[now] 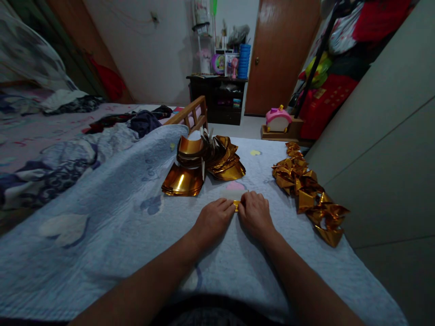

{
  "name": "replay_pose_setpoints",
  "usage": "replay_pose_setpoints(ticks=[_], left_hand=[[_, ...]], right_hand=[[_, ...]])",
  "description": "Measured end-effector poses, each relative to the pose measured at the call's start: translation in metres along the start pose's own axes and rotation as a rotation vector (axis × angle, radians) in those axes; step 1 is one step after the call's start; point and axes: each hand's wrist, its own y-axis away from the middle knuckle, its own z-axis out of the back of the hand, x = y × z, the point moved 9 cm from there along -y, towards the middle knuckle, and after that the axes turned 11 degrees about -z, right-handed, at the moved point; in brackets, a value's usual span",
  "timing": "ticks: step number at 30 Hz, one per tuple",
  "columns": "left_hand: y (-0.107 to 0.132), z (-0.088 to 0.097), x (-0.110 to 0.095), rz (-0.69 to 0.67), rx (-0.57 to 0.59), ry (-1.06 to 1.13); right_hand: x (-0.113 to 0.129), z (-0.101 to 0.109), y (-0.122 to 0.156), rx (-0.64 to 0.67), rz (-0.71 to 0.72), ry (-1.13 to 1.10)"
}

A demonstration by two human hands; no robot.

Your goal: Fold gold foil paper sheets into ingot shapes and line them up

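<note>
**While pressed flat on the quilt (pixel 118 217): gold paper (pixel 235 206) pinched from both sides**

Clamps the gold paper between left hand (pixel 214 217) and right hand (pixel 255 213), knuckles nearly touching, each grip narrow and closed on its near edge. Lies mid-bed. Beyond, stack of gold sheets (pixel 183 181); to the right, heap of folded gold pieces (pixel 306 190).

Most of the small gold paper (pixel 235 206) is covered by the left hand (pixel 213 218) and right hand (pixel 255 213), both forearms run off the bottom edge, and the clutter on the far dark cabinet (pixel 217 102) is too small to tell.
</note>
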Motion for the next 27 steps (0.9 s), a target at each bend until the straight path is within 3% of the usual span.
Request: replay_pose_setpoints(ticks=[10,17,23,27], left_hand=[[0.006,0.002,-0.001,0.11,0.076,-0.174],[0.009,-0.004,-0.011,0.088,0.084,-0.27],[0.016,-0.021,-0.012,0.123,0.242,-0.324],[0.024,-0.022,-0.012,0.14,0.287,-0.255]], right_hand=[[0.001,0.001,0.0,0.006,-0.01,0.007],[0.006,0.004,0.003,-0.005,-0.052,0.025],[0.005,0.001,0.003,0.01,-0.042,0.026],[0.001,0.002,0.003,0.002,-0.032,-0.008]])
